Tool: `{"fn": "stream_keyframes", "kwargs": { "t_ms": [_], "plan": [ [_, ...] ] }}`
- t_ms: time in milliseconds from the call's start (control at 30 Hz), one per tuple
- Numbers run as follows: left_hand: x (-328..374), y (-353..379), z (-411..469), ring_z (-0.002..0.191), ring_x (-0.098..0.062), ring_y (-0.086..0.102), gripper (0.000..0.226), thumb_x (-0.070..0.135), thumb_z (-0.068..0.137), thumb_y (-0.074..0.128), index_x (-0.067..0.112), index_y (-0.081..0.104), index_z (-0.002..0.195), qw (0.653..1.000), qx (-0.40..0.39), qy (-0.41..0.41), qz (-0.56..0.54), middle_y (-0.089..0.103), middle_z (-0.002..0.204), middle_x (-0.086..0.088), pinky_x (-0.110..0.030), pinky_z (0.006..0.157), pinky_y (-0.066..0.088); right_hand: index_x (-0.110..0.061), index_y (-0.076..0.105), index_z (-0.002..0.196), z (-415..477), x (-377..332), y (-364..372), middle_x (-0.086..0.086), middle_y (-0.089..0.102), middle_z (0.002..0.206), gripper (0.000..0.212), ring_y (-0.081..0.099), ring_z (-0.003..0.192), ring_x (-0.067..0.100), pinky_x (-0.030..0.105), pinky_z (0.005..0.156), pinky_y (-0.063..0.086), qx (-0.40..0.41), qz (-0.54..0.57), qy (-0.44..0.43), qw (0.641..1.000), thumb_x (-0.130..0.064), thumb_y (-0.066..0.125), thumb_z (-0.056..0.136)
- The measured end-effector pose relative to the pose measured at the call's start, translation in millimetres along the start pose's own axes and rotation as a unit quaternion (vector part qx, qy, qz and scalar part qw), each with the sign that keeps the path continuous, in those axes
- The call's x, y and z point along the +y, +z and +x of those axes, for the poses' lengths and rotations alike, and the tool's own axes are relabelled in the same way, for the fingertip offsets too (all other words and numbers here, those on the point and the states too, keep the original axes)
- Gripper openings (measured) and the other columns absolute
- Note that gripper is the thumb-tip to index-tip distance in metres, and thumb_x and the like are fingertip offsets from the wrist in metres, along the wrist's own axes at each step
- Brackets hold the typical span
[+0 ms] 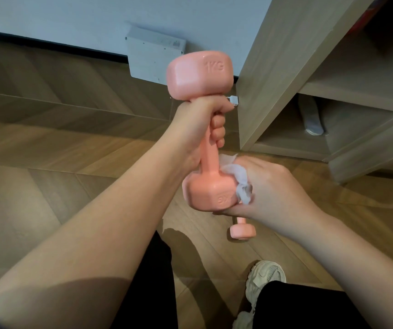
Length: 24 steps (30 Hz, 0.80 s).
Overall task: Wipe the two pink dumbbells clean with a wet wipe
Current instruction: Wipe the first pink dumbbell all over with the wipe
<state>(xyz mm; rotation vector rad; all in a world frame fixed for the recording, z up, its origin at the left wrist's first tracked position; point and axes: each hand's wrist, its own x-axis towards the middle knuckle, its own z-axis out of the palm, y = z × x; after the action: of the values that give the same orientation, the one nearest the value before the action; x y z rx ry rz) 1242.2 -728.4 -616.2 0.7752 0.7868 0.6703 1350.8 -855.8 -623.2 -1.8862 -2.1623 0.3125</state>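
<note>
My left hand (pixel 201 128) grips the upper part of the handle of a pink 1KG dumbbell (pixel 200 77), which I hold upright in mid-air. My right hand (pixel 266 188) holds a crumpled white wet wipe (pixel 239 176) against the right side of the dumbbell's lower head, fingers curled under it. A second pink dumbbell (pixel 242 231) lies on the wooden floor below; my right hand hides most of it.
A light wooden shelf unit (pixel 285 74) stands at the right, with a grey object (pixel 310 117) in its lower compartment. A white box (pixel 152 58) sits against the wall. My white shoe (pixel 264 279) and dark trouser legs are at the bottom.
</note>
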Motion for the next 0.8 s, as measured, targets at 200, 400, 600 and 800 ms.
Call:
{"fn": "stream_keyframes", "kwargs": {
  "t_ms": [200, 400, 600, 800],
  "plan": [
    [1.7, -1.5, 0.2, 0.038, -0.012, 0.025, 0.035, 0.005, 0.083, 0.056, 0.020, 0.043, 0.055, 1.000, 0.013, -0.001, -0.013, 0.029, 0.043, 0.005, -0.022, 0.043, 0.029, -0.031, 0.064, 0.110, 5.2, 1.7, 0.2, -0.015, 0.061, 0.097, 0.040, 0.056, 0.090, 0.003, 0.018, 0.075, 0.046, -0.054, 0.071, 0.028, 0.996, -0.046, 0.076, 0.075],
    [0.7, 2.5, 1.0, 0.037, -0.011, 0.027, 0.034, 0.006, 0.083, 0.057, 0.021, 0.045, 0.054, 1.000, 0.021, -0.005, -0.011, 0.032, 0.043, 0.006, -0.020, 0.043, 0.031, -0.031, 0.063, 0.107, 1.6, 4.9, -3.1, -0.017, 0.058, 0.090, 0.046, 0.051, 0.082, 0.002, 0.012, 0.067, 0.035, -0.023, 0.001, 0.016, 1.000, -0.055, 0.076, 0.070],
    [-2.7, -3.1, 4.5, 0.037, -0.010, 0.033, 0.022, 0.007, 0.083, 0.059, 0.018, 0.049, 0.066, 0.993, 0.115, -0.015, -0.013, 0.037, 0.046, 0.005, -0.020, 0.045, 0.033, -0.023, 0.060, 0.122, -0.8, 3.6, 5.3, -0.011, 0.061, 0.111, 0.049, 0.056, 0.103, 0.006, 0.023, 0.084, 0.049, -0.024, 0.021, 0.052, 0.998, -0.047, 0.071, 0.081],
    [-1.6, -5.3, 6.0, 0.042, -0.012, 0.042, 0.017, 0.008, 0.084, 0.063, 0.013, 0.054, 0.071, 0.997, 0.078, -0.024, 0.003, 0.045, 0.051, 0.000, -0.022, 0.047, 0.041, -0.018, 0.063, 0.119, 0.6, 4.1, 6.7, -0.006, 0.066, 0.109, 0.040, 0.061, 0.100, 0.010, 0.029, 0.083, 0.049, -0.018, 0.071, 0.032, 0.997, -0.026, 0.076, 0.082]
  ]
}}
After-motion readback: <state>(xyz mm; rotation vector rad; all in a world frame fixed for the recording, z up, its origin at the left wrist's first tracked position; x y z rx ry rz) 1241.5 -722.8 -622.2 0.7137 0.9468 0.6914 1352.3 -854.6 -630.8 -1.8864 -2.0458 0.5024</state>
